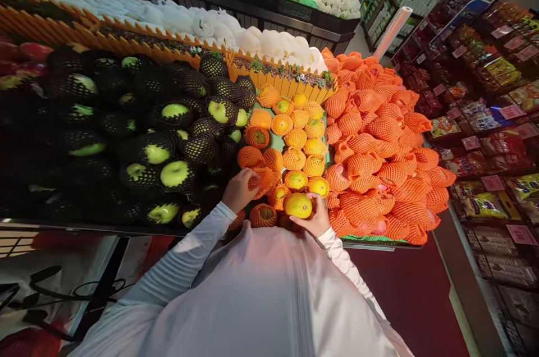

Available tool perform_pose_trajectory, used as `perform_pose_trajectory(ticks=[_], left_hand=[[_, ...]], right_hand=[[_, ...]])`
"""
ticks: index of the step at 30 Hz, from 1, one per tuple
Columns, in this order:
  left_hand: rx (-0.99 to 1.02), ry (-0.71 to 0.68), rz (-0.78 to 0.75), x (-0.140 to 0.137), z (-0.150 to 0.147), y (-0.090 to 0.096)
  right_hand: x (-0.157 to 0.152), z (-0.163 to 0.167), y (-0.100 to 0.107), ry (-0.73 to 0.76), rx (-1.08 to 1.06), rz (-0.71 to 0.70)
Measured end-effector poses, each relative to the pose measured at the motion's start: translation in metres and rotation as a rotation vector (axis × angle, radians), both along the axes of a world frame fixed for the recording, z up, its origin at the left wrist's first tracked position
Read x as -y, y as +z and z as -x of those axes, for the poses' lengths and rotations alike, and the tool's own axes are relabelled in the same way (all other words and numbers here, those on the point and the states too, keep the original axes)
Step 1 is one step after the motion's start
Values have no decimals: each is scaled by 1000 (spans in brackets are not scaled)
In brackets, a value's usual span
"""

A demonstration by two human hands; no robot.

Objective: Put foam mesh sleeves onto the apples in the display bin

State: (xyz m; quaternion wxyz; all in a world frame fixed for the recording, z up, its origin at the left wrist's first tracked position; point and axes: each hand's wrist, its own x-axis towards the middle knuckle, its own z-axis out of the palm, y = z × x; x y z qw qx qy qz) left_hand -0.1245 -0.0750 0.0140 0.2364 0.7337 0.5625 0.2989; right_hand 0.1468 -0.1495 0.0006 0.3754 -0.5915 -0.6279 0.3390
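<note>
My right hand (316, 218) is closed round a bare yellow-orange citrus fruit (298, 206), its thumb below and fingers along the right side. My left hand (242, 193) pinches an orange foam fruit net (264, 178) that looks loose; whether anything is inside it I cannot make out. Both hands are over the near end of a section of oranges (294, 158), most of them in orange foam nets. A netted orange (263, 215) lies between my hands at the display's front edge.
Green apples (174, 173) in black nets fill the left section. Fruit in red-orange nets (381, 128) is heaped on the right. Behind runs a low yellow picket fence (286, 83), with white-netted fruit (273, 42) beyond. Shelves of packaged snacks (484, 205) stand at right.
</note>
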Motion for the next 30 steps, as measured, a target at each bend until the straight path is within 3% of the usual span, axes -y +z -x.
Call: perform_pose_trajectory(ticks=[11, 17, 20, 24, 28, 30], left_hand=[[-7, 173, -214, -1, 4, -4], [151, 96, -39, 6, 10, 6], [192, 66, 4, 23, -1, 12], [243, -132, -14, 59, -31, 17], [158, -478, 90, 81, -52, 24], [173, -560, 98, 83, -55, 32]], right_hand=[[2, -3, 4, 80, 32, -5], [4, -4, 8, 98, 42, 3], [8, -3, 19, 92, 13, -77], [19, 4, 40, 33, -141, -231], [26, 18, 52, 268, -217, -48], [27, 24, 55, 277, -251, 31]])
